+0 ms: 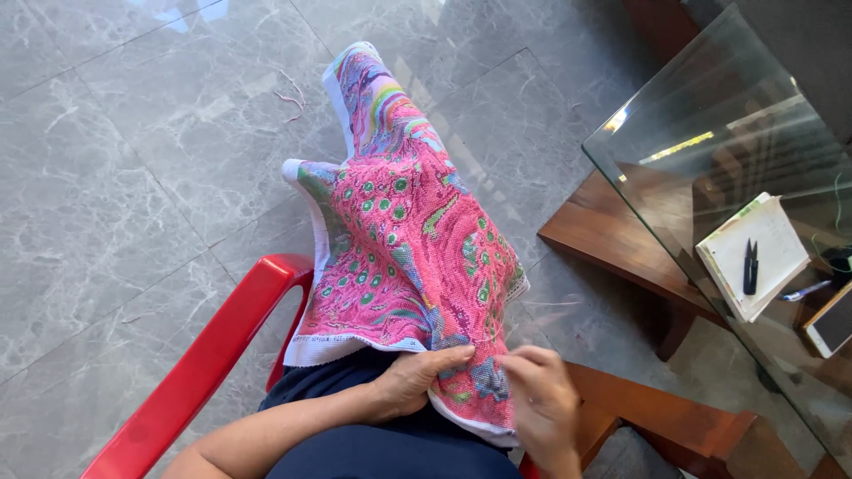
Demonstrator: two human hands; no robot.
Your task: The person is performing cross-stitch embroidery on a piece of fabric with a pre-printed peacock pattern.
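At the far left a red plastic chair (200,368) shows its armrest, slanting from the lower edge up toward the middle over the grey marbled floor tiles (106,177). A short scrap of thread (291,99) lies on the tiles farther up.

The embroidered cloth (404,239) is in the centre, draped over the person's lap and knees and running away from the camera toward the floor. It is mostly pink, with green spots, teal bands and a striped patch near its far end, and it has a white border.

The left hand (413,380) lies flat on the near edge of the cloth, fingers stretched and close together, pressing the fabric down on the dark blue clothing (390,443). Just beside it, the right hand (541,399) is bunched over the same near edge, thumb and fingertips drawn together as if pinching something small; it may be a needle, but the view is too coarse to tell.

To the right of the hands runs a brown wooden frame (674,412). Farther right stands a glass table (701,115) on a dark wood base. A notebook (772,244) rests on the glass with small black snips (751,266) on top, a pen (806,290) just beside it and a phone (832,321) at the right edge.
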